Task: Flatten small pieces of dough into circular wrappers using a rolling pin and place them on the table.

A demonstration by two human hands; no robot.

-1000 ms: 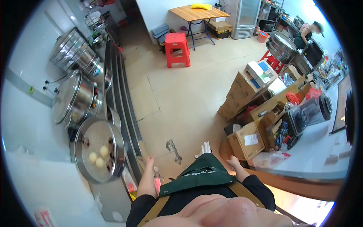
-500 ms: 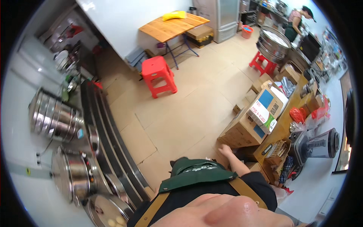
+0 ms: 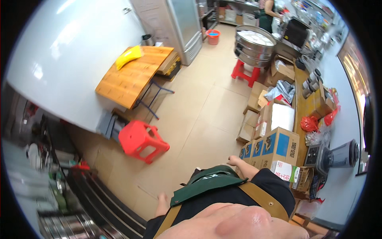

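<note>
My right hand [image 3: 233, 160] hangs low at my side, close to the cartons [image 3: 270, 149] with blue panels stacked along the bench. It looks small and its fingers do not show clearly. My left hand [image 3: 162, 198] hangs on the other side of my green apron [image 3: 207, 181], over the tiled floor, its fingers blurred and partly hidden. Neither hand appears to touch anything. A white-and-green printed box [image 3: 285, 171] lies by my right arm. Ahead on the left stands a red plastic stool [image 3: 143, 140].
A wooden folding table [image 3: 133, 75] with a yellow bag [image 3: 129, 57] stands by the wall. A steamer [image 3: 254, 51] rests on a red stool [image 3: 245, 73] ahead. A blender [image 3: 332, 157] stands on the right-hand bench. Another person [image 3: 267, 16] works at the back. Dark steps [image 3: 99, 203] lie left.
My view has moved forward and turned, so the table and red stool sit lower and further left. More cartons show on the right. My left hand has come into view.
</note>
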